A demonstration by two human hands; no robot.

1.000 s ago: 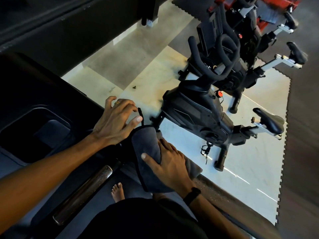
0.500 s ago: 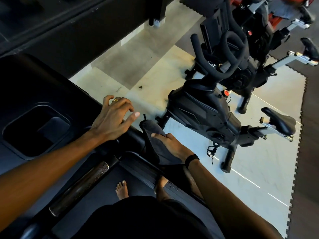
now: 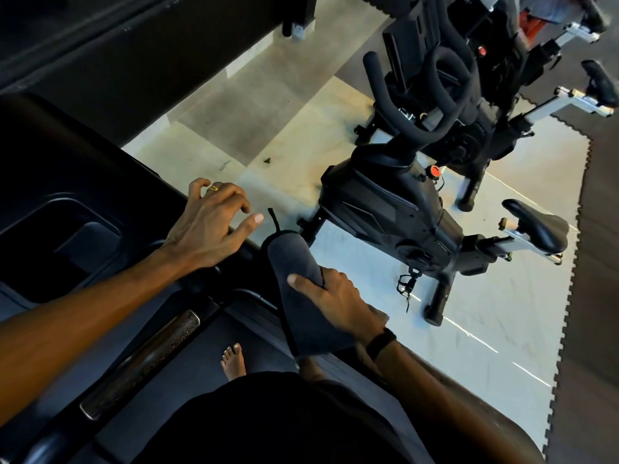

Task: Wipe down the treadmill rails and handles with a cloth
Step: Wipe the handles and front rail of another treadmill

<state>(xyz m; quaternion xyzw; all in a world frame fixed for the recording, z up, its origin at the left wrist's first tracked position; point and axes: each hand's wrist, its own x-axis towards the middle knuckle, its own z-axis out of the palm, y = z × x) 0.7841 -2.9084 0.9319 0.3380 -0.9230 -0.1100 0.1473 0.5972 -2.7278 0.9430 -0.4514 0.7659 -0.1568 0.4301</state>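
Observation:
I stand on a black treadmill, and its right side rail (image 3: 469,410) runs from the console toward the lower right. A dark grey cloth (image 3: 294,262) is wrapped over the rail just behind the console corner. My right hand (image 3: 338,303) grips the cloth around the rail, thumb on top. My left hand (image 3: 211,226) rests on the console's right edge with its fingers loosely bent, holding nothing. A metal-sheathed handle bar (image 3: 144,360) slants across below my left forearm.
The console has a recessed tray (image 3: 57,249) at the left. Two black exercise bikes (image 3: 402,212) stand on the pale floor right of the treadmill, close to the rail. Dark interlocking mats (image 3: 599,296) edge the far right. My bare feet (image 3: 232,361) are on the belt.
My right hand with the cloth slid along the rail, down toward me and then back up toward the console. My left hand stayed on the console edge. The camera view shifted slightly.

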